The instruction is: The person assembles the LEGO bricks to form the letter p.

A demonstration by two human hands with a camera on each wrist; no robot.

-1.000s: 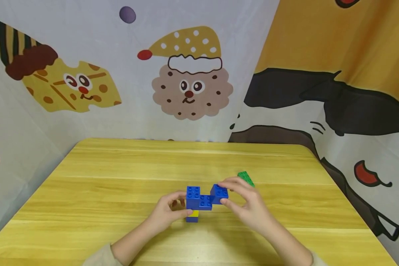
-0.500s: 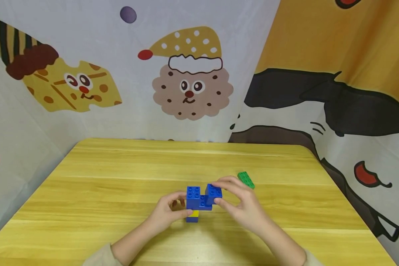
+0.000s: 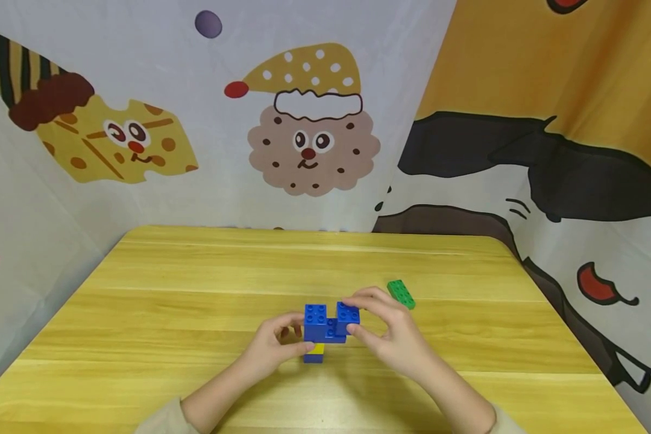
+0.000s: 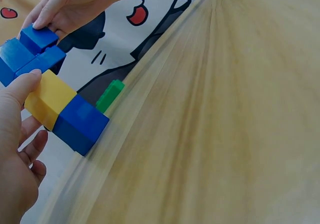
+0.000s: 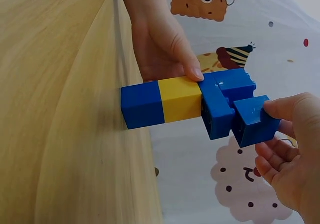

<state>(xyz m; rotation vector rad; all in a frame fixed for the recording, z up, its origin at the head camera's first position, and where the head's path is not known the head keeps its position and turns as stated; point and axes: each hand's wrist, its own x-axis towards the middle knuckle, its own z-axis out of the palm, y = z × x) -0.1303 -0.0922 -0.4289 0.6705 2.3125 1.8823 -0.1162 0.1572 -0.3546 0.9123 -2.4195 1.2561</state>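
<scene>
On the table stands a tower of building bricks: a blue brick (image 5: 142, 106) at the bottom, a yellow brick (image 5: 180, 99) on it, then a longer blue brick (image 5: 216, 104) jutting out to the right. A square blue brick (image 3: 315, 322) tops its left end. My left hand (image 3: 273, 340) grips the tower from the left, its thumb where yellow meets blue. Between thumb and fingers of my right hand (image 3: 390, 325), another square blue brick (image 5: 256, 120) is pinched over the jutting end. In the right wrist view it sits slightly askew there.
A flat green brick (image 3: 401, 293) lies on the wooden table (image 3: 206, 271), beyond my right hand. Behind the table's far edge hangs a cloth (image 3: 222, 199) printed with cartoon figures.
My right hand has moved left with its blue brick, from beside the tower to over the jutting end, and the brick has straightened. My left hand has stayed put.
</scene>
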